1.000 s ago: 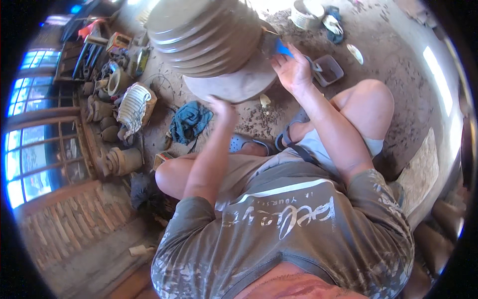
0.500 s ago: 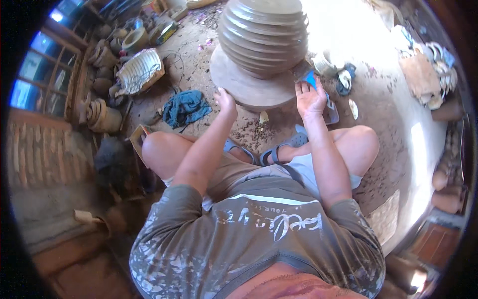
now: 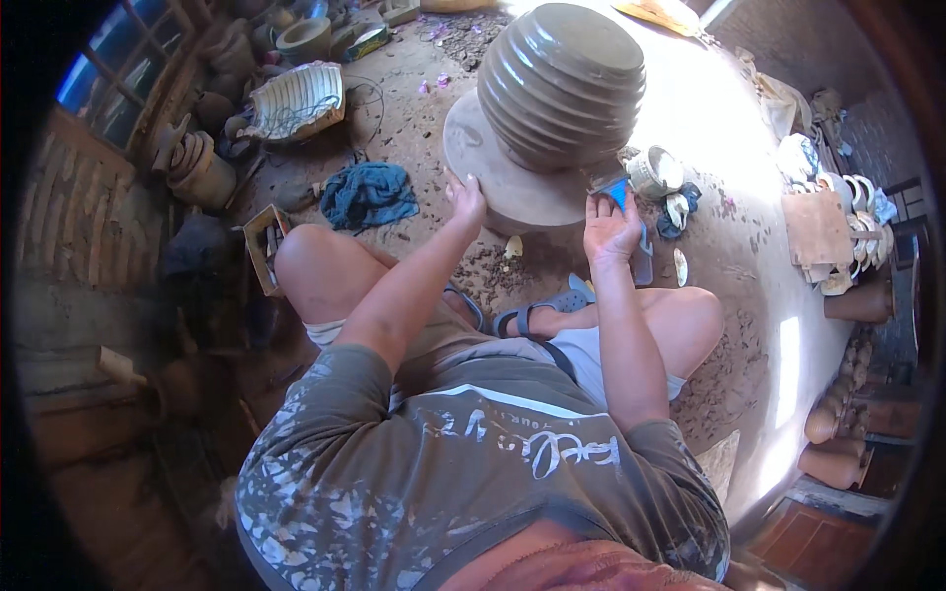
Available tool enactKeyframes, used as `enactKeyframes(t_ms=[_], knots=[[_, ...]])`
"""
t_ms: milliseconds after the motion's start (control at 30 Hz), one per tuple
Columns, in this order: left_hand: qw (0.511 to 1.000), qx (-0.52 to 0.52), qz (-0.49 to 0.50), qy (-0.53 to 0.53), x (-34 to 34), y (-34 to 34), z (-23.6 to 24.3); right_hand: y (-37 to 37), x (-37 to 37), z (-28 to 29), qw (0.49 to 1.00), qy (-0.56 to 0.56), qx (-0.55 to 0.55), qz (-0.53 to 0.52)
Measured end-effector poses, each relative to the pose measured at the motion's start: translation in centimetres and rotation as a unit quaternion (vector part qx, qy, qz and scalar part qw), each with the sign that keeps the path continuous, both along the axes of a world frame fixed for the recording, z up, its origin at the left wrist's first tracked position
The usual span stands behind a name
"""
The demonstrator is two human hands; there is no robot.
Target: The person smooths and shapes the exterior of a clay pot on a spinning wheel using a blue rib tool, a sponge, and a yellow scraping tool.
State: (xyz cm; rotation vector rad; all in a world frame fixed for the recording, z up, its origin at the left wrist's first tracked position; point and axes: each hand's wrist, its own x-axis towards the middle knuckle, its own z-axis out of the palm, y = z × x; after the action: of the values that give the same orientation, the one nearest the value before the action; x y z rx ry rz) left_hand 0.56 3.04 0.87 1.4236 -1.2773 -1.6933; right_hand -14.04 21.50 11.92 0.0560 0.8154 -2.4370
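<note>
A large, glossy clay pot (image 3: 560,94) with horizontal ridges and a flat top stands on a round, pale wheel head (image 3: 507,197). My left hand (image 3: 465,200) is at the wheel head's left rim, fingers apart and touching it. My right hand (image 3: 609,229) is palm up at the right rim, its fingers loosely bent and apart. Just beyond those fingertips is a small blue flat piece (image 3: 617,189); whether they touch it I cannot tell. Part of a translucent container (image 3: 644,258) shows behind my right wrist.
A bunched teal cloth (image 3: 367,197), a ribbed basket-like piece (image 3: 296,103) and clay vessels (image 3: 202,172) lie to the left. A white pot (image 3: 656,169) and dark cloth (image 3: 675,219) sit right of the wheel. Stacked pieces (image 3: 818,231) and pots (image 3: 828,463) line the right side.
The view has swung, putting the pot and wheel farther right and showing more of the right wall. My hands stay at the wheel's rim; the left's motion blur has gone.
</note>
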Motion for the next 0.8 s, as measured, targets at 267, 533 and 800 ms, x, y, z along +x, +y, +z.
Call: enactKeyframes(t_ms=[267, 533, 800], knots=[[0.975, -0.162, -0.032, -0.149, 0.7, -0.7, -0.9, 4.7, -4.5, 5.3, 0.996, 0.023, 0.088, -0.007], [0.794, -0.418, -0.209, -0.389, 2.2, 2.0, 2.0, 22.4, -14.2, 8.5, 0.903, 0.246, 0.274, -0.219], [0.692, -0.453, -0.341, -0.448, 1.3, 5.5, 4.1, 35.3, -11.2, -5.8, 0.503, 0.427, 0.745, -0.091]])
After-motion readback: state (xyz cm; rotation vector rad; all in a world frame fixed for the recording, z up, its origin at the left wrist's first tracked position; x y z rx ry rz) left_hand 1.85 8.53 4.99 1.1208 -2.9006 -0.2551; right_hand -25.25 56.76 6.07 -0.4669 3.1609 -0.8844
